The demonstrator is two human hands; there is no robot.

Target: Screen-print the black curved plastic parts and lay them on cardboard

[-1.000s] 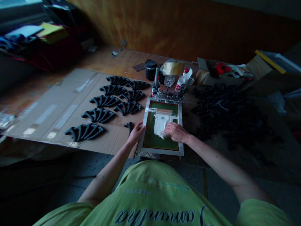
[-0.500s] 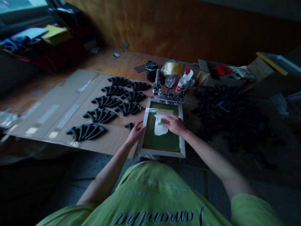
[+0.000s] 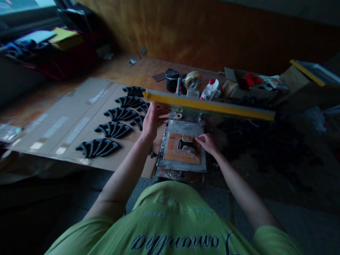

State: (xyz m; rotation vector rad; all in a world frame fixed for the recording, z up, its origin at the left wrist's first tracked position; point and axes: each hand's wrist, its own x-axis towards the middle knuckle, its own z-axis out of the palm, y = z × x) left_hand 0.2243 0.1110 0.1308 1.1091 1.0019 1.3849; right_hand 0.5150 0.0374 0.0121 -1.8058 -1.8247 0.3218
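Observation:
The screen-printing frame [image 3: 212, 102], with a yellow edge, is tilted up across the back of the metal base [image 3: 183, 125]. My left hand [image 3: 150, 122] holds it near its left end, thumb up against the edge and fingers reaching underneath, partly hidden. Below lies a brown board [image 3: 172, 154] with a curved black handle-like piece [image 3: 189, 144] seated in its middle. My right hand [image 3: 207, 142] is at the right side of this piece with thumb and fingers pinched together. Whether anything is between those fingertips I cannot make out.
Fanned groups of black pieces [image 3: 113, 130] lie on a cardboard sheet [image 3: 71, 102] to the left. A dark heap of similar pieces [image 3: 255, 141] fills the right. Behind stand a black jar [image 3: 172, 80], a tape roll [image 3: 193, 80], a red-capped bottle [image 3: 207, 91] and a cardboard box [image 3: 239, 86].
The frame has swung up off the base, uncovering the board and black piece. My left hand rose with it. My right hand let go of the white cloth-like item and moved right to the board.

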